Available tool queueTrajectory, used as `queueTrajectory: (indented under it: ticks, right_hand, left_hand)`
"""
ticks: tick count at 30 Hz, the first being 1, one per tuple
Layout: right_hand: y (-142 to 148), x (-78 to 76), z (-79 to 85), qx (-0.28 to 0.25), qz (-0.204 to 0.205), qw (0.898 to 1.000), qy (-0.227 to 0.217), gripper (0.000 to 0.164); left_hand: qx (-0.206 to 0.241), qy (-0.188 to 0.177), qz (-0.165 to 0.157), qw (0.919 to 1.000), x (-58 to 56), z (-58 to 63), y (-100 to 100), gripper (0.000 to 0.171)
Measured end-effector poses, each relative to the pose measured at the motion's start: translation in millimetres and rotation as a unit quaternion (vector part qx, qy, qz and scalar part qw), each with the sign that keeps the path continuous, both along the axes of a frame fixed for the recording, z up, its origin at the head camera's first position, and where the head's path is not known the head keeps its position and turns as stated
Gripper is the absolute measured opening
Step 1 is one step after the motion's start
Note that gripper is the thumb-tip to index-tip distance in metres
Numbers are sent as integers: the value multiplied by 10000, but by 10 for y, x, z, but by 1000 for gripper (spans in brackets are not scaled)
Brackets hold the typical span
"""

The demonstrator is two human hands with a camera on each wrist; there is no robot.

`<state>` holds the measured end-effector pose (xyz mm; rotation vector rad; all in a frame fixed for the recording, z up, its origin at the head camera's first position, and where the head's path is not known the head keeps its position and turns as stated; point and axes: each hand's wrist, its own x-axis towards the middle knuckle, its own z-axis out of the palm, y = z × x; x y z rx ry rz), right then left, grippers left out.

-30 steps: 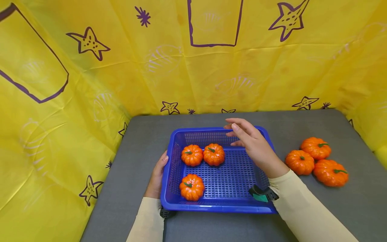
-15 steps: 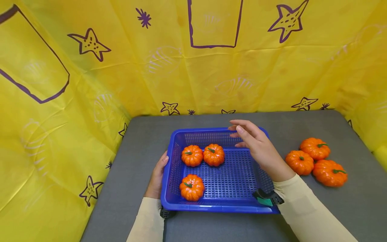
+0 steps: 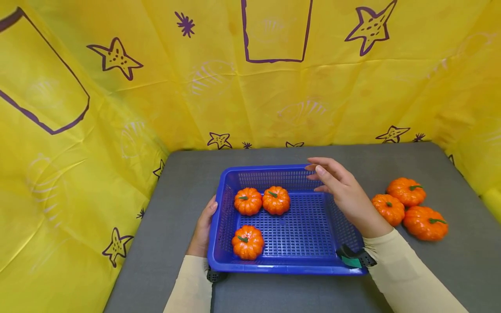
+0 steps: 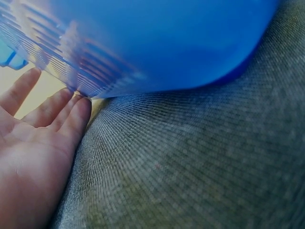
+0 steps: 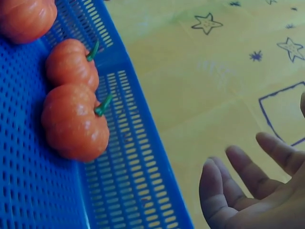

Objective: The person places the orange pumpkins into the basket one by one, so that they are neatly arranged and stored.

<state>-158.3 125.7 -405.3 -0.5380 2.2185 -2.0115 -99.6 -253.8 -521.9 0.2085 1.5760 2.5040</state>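
A blue plastic basket [image 3: 287, 270] with slotted walls sits on the grey table. Inside it are three small orange pumpkins with green stems: one at the back left [image 3: 248, 201], one beside it [image 3: 276, 200], and one at the front left [image 3: 248, 242]. My left hand [image 3: 202, 228] rests against the basket's left outer wall, thumb near the rim; in the left wrist view its extended fingers [image 4: 71, 119] touch the slotted side. Above the basket's right side, my right hand [image 3: 350, 198] holds nothing, its fingers loosely bent. The right wrist view shows those fingers [image 5: 259, 183] apart from the wall.
Three more orange pumpkins cluster right of the basket: a back one [image 3: 406, 191], a left one [image 3: 388, 209] partly behind my right wrist, and a front one [image 3: 425, 223]. Yellow printed cloth [image 3: 266, 100] hangs behind and beside the grey table [image 3: 176, 182].
My right hand has moved a little to the right over the basket. The left hand, the basket and the pumpkins have stayed in place.
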Motion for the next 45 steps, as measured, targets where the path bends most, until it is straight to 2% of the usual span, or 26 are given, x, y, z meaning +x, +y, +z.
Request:
queueTrajectory:
  ticks: [12, 19, 27, 37, 45]
  right_hand:
    - [172, 15, -115, -54, -146, 9997, 178, 42]
    - [225, 23, -100, -285, -191, 9991, 263, 38]
    - [338, 19, -124, -556, -152, 9982, 193, 38]
    - [461, 38, -157, -798, -196, 9965, 156, 38]
    - [580, 110, -150, -534, -310, 9980, 124, 41]
  left_hand:
    - [-72, -63, 105, 9999, -21, -56, -9, 63]
    - [-49, -73, 89, 9999, -9, -31, -12, 62]
    - [-152, -356, 196, 9991, 24, -11, -4, 62]
    - [-156, -247, 146, 9995, 17, 18, 2, 63]
    - [-76, -221, 119, 9997, 11, 13, 11, 63]
